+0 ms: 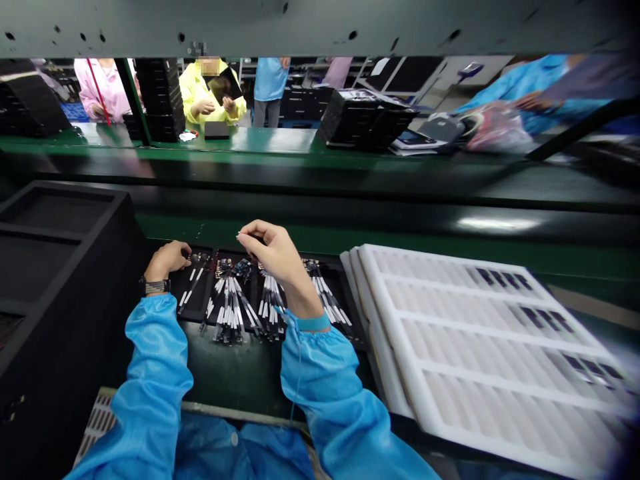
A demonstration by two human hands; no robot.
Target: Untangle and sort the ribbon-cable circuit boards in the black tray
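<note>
Left hand (167, 260) at strip-tailed parts (231, 303) in black tray (197, 303), right hand (277, 253) above; can't tell if fingers grip anything.

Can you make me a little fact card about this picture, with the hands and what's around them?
Left hand: at the black tray's left end, beside small boards; grip unclear
Right hand: raised over the tray, thumb and finger close; hold unclear
In tray: boards with black-and-white strips
Right side: white slotted tray, some dark pieces
Across: person in yellow
</note>
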